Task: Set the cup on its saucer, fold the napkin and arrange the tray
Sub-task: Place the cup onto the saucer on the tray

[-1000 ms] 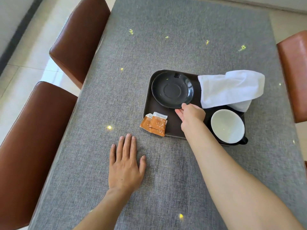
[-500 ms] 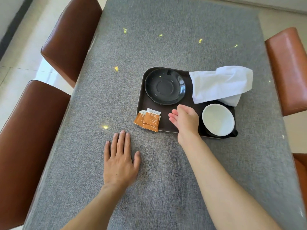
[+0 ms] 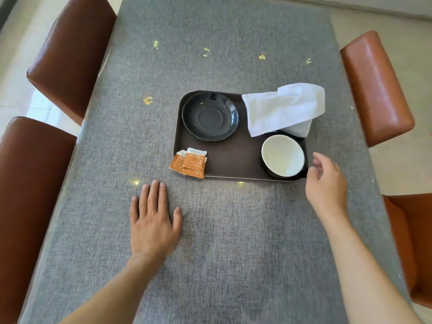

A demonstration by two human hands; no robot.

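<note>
A dark brown tray point(image 3: 233, 160) lies on the grey table. A black saucer point(image 3: 210, 116) sits empty in the tray's far left corner. The cup point(image 3: 282, 155), black outside and white inside, stands in the near right corner. A crumpled white napkin point(image 3: 284, 108) lies over the far right corner and hangs past the rim. Two orange sachets point(image 3: 189, 163) overlap the tray's near left edge. My right hand point(image 3: 326, 183) hovers just right of the cup, fingers curled and apart, holding nothing. My left hand point(image 3: 153, 218) rests flat on the table, below the sachets.
Brown leather chairs stand along both sides: two on the left point(image 3: 70, 57) point(image 3: 30, 195) and two on the right point(image 3: 376, 87) point(image 3: 411, 242). The grey cloth point(image 3: 233, 253) covers the whole table.
My right hand has left the saucer's near edge and swung right, across the tray, to the outer side of the cup. The left hand stays flat.
</note>
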